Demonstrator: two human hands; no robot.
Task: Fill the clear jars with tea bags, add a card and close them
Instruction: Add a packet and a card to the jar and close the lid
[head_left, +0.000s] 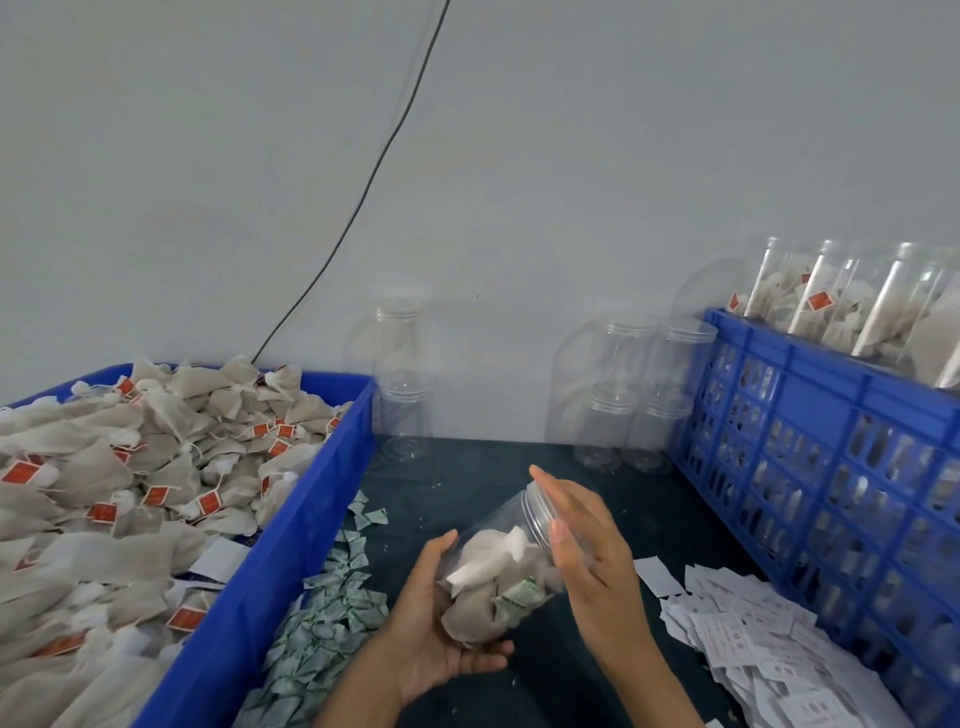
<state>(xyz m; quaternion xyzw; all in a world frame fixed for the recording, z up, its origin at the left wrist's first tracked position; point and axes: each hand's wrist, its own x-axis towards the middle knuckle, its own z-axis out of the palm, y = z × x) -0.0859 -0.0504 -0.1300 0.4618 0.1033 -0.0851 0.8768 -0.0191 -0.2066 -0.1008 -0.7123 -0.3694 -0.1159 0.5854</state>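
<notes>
Both hands meet low in the middle of the view, over the dark bench (597, 467). Starting at the far left, a solid blue bin (291, 519) is heaped with pale tea bags (130, 493) carrying orange tags. Just beside its right wall, a drift of small green-and-white sachets (327, 613) lies on the bench. Next comes the left hand (436, 623), palm up, fingers curled under the base of a clear jar (511, 561) and cradling it. That jar is tilted, its open threaded mouth pointing up and away, and it holds several tea bags plus one green-printed sachet. At its mouth the right hand (582, 540) has straight, relaxed fingers lying against the rim, grasping nothing. Behind the hands, against the grey wall, stand stacked empty jars (623, 395), well apart from the held one. A black cable (363, 197) runs down the wall. Right of the hands a loose pile of white cards (753, 644) spreads over the bench. Farthest right, a slatted blue crate (831, 447) holds filled jars (841, 306).
</notes>
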